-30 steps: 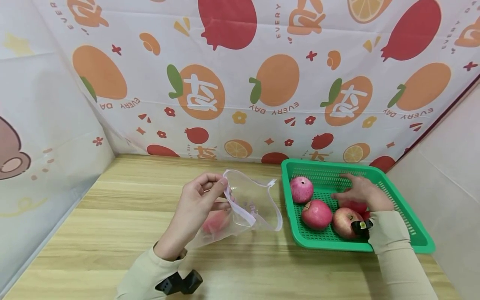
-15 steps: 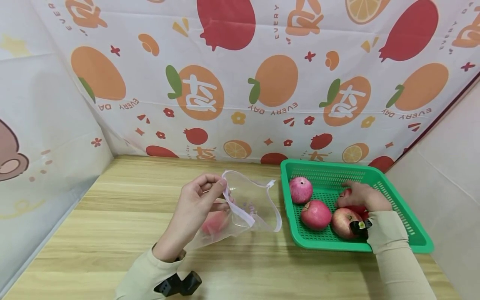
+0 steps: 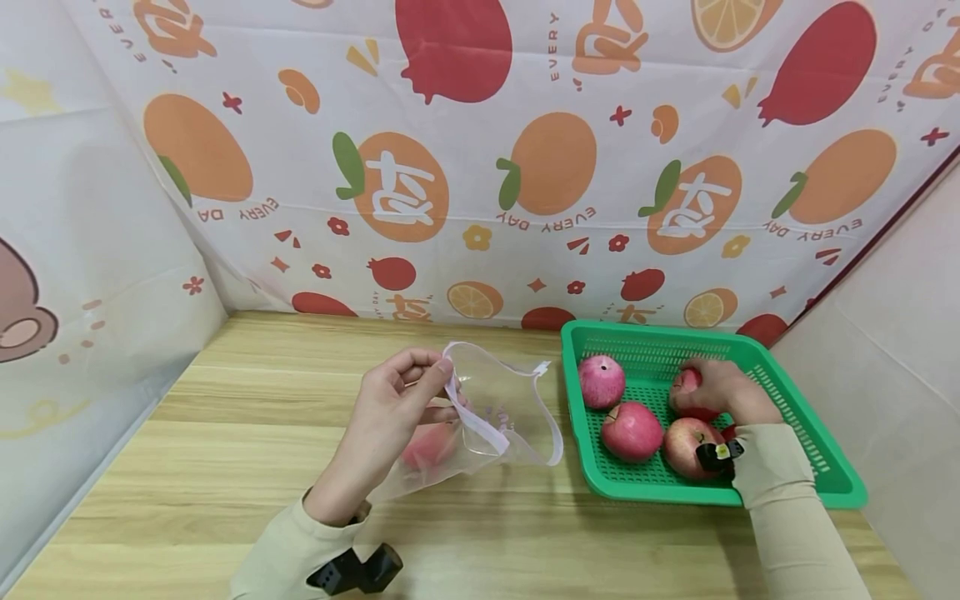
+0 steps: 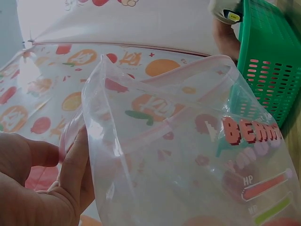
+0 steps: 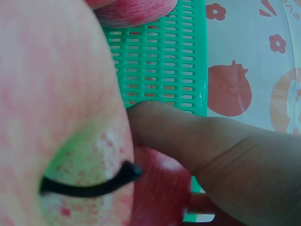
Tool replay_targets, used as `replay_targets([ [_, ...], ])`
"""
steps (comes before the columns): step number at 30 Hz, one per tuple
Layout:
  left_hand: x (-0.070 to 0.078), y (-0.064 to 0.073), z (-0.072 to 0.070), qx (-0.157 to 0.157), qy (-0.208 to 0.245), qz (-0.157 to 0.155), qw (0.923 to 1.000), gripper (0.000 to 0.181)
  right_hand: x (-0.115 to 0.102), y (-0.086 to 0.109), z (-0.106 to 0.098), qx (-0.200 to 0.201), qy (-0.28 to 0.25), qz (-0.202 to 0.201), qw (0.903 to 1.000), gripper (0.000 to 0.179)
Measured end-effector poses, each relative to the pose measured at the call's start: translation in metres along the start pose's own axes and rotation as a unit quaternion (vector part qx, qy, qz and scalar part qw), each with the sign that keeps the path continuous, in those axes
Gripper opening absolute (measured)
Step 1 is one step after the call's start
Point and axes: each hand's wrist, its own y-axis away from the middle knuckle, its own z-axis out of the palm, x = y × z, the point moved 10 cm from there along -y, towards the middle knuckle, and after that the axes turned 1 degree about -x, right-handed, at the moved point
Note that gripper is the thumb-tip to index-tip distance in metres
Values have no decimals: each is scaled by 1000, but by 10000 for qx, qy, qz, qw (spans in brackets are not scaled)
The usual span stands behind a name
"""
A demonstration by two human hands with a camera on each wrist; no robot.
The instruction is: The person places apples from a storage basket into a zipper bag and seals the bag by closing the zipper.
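Note:
My left hand (image 3: 397,404) pinches the pale-purple rim of a clear zip bag (image 3: 483,429), whose mouth gapes toward the basket. Inside the bag a red apple (image 3: 430,446) shows through the plastic. In the left wrist view, printed lettering and bars mark the bag's side. My right hand (image 3: 731,393) reaches into the green basket (image 3: 652,492) and grips a red apple (image 3: 685,388) near its back right. The right wrist view shows the thumb along that apple (image 5: 162,193), beside a nearer apple with a dark stem (image 5: 56,94).
Other apples in the basket are a pink one (image 3: 602,382) at the back left, a red one (image 3: 632,431) in front of it and a paler one (image 3: 688,448) by the right wrist. Behind the wooden table (image 3: 187,467) hangs a fruit-print cloth (image 3: 480,175).
The right hand's fingers, spread a second ago, have closed round the apple at the back right of the basket. My left hand and the bag stay in place.

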Motion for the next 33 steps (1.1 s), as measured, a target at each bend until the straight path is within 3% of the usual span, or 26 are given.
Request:
replay_targets([
  [20,0,-1,-1,35,-56,-3,10000,25,-18,1,-27,1264,-261,-647,9895,69],
  [33,2,0,0,-11,20,-14,10000,24,-23,5,-34,1609,-435,-811,9827,73],
])
